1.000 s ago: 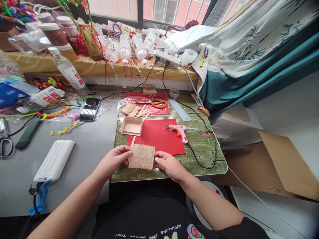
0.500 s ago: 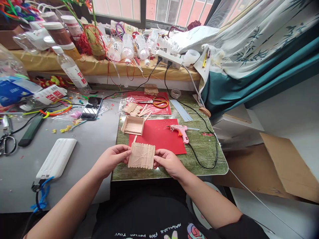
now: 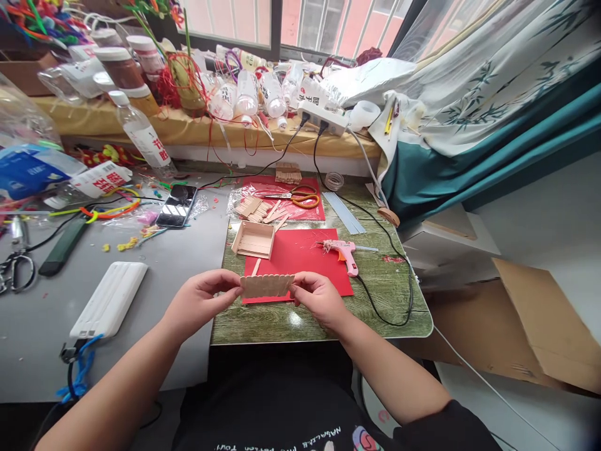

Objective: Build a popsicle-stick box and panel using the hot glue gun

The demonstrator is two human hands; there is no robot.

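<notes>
Between my two hands is a small panel of craft sticks [image 3: 267, 286] joined side by side, tilted so that it looks low and wide. My left hand [image 3: 206, 300] pinches its left edge, and my right hand [image 3: 320, 302] pinches the right edge. Just beyond lies a single craft stick [image 3: 256, 267] on the red sheet [image 3: 305, 257]. A small open box of craft sticks [image 3: 254, 239] sits at that sheet's left corner. Right of it rests a pink hot glue gun [image 3: 345, 254] with a clear glue stick in its back.
Orange-handled scissors [image 3: 304, 196], loose craft sticks [image 3: 253, 208] and a stick bundle [image 3: 288, 172] lie farther back. Clear glue sticks [image 3: 345, 213] are right of them. The glue gun's black cord [image 3: 382, 319] loops at right. A phone [image 3: 177, 205] and white power bank [image 3: 109, 299] lie left.
The panel has tipped from showing its broad face, with glue strands on it, to a much flatter angle. Both hands keep their hold. The view has shifted slightly.
</notes>
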